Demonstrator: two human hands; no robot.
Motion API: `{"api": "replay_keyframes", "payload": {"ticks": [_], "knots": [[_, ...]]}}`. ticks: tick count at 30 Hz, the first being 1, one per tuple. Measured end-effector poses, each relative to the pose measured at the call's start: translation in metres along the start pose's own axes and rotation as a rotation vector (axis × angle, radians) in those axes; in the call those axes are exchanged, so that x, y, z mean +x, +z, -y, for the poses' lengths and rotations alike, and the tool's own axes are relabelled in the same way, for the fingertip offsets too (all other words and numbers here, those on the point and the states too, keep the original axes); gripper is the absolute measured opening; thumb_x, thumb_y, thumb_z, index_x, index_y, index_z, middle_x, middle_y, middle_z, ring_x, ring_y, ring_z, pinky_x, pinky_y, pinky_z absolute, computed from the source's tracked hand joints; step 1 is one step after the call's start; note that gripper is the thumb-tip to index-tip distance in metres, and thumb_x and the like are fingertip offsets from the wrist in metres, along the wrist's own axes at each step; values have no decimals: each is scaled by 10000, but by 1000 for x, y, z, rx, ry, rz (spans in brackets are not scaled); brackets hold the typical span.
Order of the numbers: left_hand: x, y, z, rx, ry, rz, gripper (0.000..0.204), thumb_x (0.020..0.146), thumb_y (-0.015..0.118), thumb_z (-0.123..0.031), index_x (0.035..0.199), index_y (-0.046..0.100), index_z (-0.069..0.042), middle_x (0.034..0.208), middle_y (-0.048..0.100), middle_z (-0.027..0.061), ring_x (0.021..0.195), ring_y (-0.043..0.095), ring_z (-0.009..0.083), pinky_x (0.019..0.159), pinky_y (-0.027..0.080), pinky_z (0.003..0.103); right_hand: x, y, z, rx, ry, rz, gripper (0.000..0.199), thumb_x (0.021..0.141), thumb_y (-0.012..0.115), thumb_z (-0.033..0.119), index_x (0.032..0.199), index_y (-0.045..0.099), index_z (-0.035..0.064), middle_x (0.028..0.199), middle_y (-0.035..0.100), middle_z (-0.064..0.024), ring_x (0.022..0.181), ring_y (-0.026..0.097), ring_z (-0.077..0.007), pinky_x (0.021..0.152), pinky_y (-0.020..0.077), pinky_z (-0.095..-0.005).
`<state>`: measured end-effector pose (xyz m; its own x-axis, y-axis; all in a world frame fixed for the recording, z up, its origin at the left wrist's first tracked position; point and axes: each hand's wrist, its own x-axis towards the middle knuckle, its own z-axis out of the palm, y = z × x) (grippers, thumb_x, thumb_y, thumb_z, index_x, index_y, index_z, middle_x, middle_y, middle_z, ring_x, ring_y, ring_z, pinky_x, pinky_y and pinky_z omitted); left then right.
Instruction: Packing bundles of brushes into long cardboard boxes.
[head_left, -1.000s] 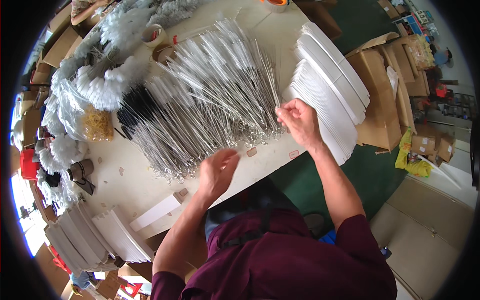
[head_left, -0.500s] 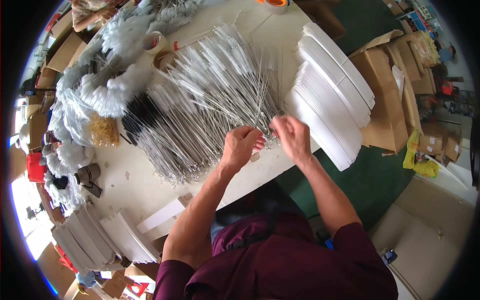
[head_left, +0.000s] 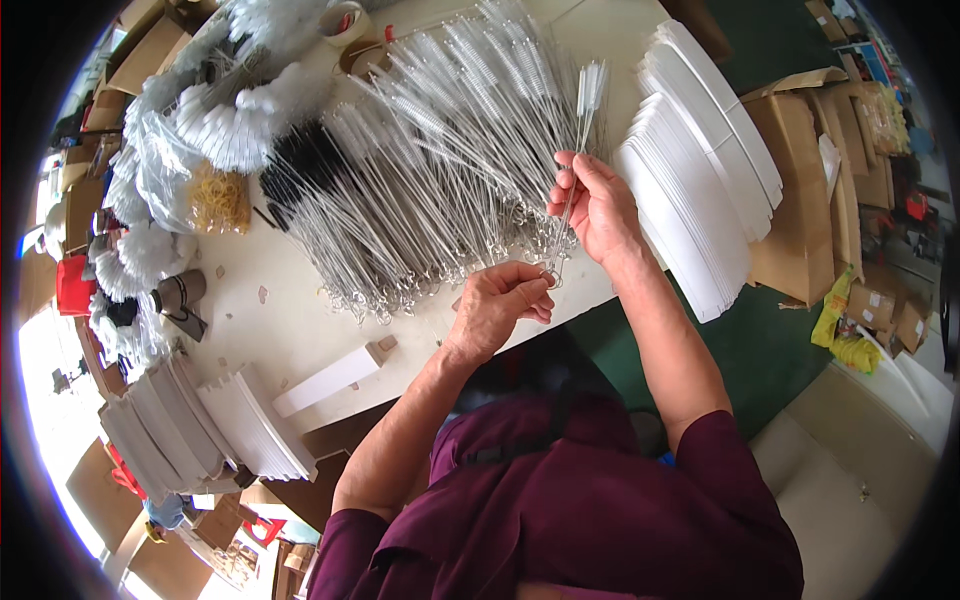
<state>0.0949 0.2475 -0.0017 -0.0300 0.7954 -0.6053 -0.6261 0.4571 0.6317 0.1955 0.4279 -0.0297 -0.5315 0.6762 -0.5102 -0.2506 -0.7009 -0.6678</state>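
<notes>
A small bunch of wire straw brushes [head_left: 592, 90], bristle ends up, stands out over the right side of a big pile. My right hand [head_left: 606, 205] is closed round the stems, thumb and fingers pinching them midway. Lower down, my left hand [head_left: 497, 308] pinches at the looped wire ends of the same brushes. How many brushes are in the bunch I cannot tell. Just beyond my hands lies the pile of wire brushes [head_left: 480, 150], white bristles away from me and loops toward me. Black-bristled brushes [head_left: 305, 160] lie at its left.
Stacked white card pieces [head_left: 690, 200] lie at the table's right edge, with an open cardboard box [head_left: 800, 200] beyond. Bundles of white brushes [head_left: 235, 125], a bag of yellow rubber bands [head_left: 220, 200] and a tape roll [head_left: 343, 24] are at the left and back. A white strip [head_left: 330, 385] lies near the front edge.
My right hand has moved up and away from me and now grips the brush stems. The left hand has shifted slightly right, to the loop ends. The whole view has shifted a little.
</notes>
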Motion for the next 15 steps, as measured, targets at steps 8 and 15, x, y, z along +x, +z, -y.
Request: {"api": "replay_keyframes", "payload": {"ticks": [8, 15], "knots": [[-22, -3, 23, -196, -24, -125, 193, 996, 619, -158, 1001, 671, 27, 817, 703, 124, 731, 697, 192, 714, 606, 331, -22, 35, -8, 74, -69, -116, 230, 1085, 491, 246, 1058, 600, 45, 728, 510, 14, 551, 406, -88, 475, 339, -259], [-33, -3, 49, -287, -27, -189, 192, 984, 570, -144, 954, 653, 26, 790, 680, 136, 708, 693, 208, 669, 618, 353, -17, 47, -23, 204, -129, -272, 290, 1081, 484, 283, 1085, 613, 23, 712, 461, 27, 536, 363, -78, 464, 306, -255]]}}
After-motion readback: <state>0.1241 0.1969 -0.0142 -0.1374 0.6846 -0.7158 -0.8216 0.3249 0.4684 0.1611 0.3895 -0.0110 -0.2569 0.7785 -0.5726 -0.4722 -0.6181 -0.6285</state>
